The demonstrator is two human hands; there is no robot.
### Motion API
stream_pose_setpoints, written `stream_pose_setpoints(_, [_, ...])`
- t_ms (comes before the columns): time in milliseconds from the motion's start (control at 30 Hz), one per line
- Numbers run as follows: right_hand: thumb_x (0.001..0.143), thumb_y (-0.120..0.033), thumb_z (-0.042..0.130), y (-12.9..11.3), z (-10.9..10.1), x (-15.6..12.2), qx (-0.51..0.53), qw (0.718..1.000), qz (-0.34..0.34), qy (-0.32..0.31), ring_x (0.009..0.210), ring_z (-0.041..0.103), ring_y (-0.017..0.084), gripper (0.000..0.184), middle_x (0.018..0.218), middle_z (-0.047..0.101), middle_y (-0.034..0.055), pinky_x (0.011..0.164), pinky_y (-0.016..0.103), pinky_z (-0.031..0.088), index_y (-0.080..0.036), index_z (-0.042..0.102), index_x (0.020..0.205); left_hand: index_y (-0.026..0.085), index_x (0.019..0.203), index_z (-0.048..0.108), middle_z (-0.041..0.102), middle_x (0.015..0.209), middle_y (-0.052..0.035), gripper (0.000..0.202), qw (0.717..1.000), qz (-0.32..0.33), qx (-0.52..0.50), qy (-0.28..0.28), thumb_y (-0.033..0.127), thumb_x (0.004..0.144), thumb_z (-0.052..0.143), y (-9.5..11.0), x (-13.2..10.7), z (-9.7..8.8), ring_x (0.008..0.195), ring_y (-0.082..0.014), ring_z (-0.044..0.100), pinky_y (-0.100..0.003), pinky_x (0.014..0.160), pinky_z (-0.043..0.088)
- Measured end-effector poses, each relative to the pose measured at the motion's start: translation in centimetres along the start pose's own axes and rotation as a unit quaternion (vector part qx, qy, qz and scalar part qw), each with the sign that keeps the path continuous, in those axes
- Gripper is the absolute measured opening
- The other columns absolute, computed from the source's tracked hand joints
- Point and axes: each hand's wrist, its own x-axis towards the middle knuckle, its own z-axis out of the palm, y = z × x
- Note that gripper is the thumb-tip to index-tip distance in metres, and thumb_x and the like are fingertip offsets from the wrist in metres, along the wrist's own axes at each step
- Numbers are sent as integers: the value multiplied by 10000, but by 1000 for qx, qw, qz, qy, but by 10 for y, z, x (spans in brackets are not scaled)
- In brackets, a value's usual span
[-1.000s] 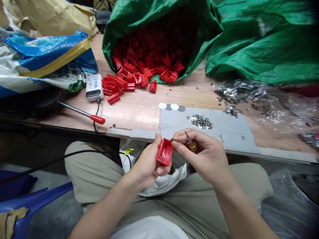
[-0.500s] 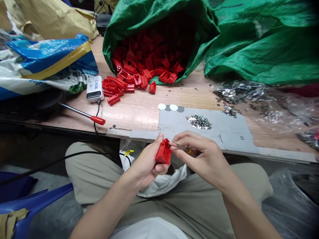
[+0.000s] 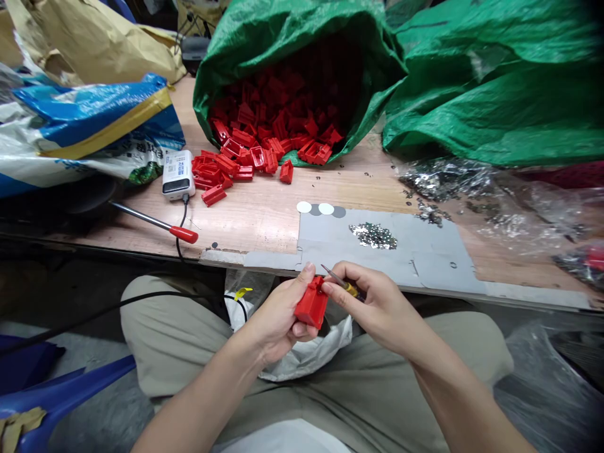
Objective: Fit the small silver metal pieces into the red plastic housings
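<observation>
My left hand (image 3: pixel 278 313) grips a small red plastic housing (image 3: pixel 312 305) just below the table's front edge, its closed side facing me. My right hand (image 3: pixel 375 305) holds a small screwdriver (image 3: pixel 340 283) with a yellow handle, its metal tip lying near the top of the housing, and its fingertips touch the part's upper edge. Both hands hover over my lap, above a white plastic bag (image 3: pixel 302 355).
A green sack (image 3: pixel 302 38) spills several red housings (image 3: pixel 240 157) onto the wooden table (image 3: pixel 264 207). A grey sheet (image 3: pixel 415 251) carries a heap of tiny metal bits (image 3: pixel 374 234). A white device (image 3: pixel 177 175), a red-handled tool (image 3: pixel 155 221) and a blue bag (image 3: pixel 89 126) lie left.
The left hand turned the red housing from its open side up to its closed side. The screwdriver swung from pointing up to lying across toward the housing.
</observation>
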Motion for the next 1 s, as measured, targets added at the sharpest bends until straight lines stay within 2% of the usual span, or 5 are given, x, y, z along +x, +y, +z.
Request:
stream_pose_setpoints(200, [931, -410, 595, 12, 5, -14, 44, 993, 59, 93, 535, 401, 97, 279, 621, 504, -30, 479, 223, 321, -185, 591, 766, 195, 1257, 487, 654, 726, -16, 746, 965, 172, 195, 30, 807, 831, 441, -14, -7, -12, 453, -88, 527, -187, 413, 407])
stream_pose_setpoints(400, [877, -468, 678, 16, 12, -28, 166, 975, 115, 89, 468, 405, 69, 308, 658, 606, 2, 437, 212, 306, -161, 657, 890, 259, 1246, 593, 716, 1118, -67, 373, 729, 485, 479, 59, 138, 899, 656, -28, -12, -30, 902, -150, 697, -220, 718, 574])
stream_pose_setpoints(600, [778, -435, 797, 19, 8, -30, 343, 918, 197, -13, 411, 296, 11, 381, 619, 605, -8, 392, 166, 157, -135, 672, 976, 186, 1236, 619, 748, 920, -65, 379, 650, 543, 531, 6, 26, 893, 593, -13, -13, -26, 789, -144, 693, -228, 697, 543])
stream_pose_setpoints(800, [682, -442, 840, 26, 10, -32, 458, 851, 247, -65, 375, 130, -3, 428, 499, 472, -91, 375, 167, 57, -150, 644, 926, 217, 1197, 644, 756, 892, -36, 334, 663, 537, 521, -18, 78, 895, 617, -9, -11, -19, 738, -138, 694, -220, 680, 538])
stream_pose_setpoints(1000, [792, -460, 731, 28, -23, 0, 39, 981, 103, 160, 528, 469, 108, 369, 680, 631, 14, 508, 237, 341, -150, 726, 993, 217, 1134, 670, 731, 1017, -40, 224, 707, 483, 507, 96, 201, 911, 658, 10, 12, -25, 889, -151, 695, -227, 768, 559])
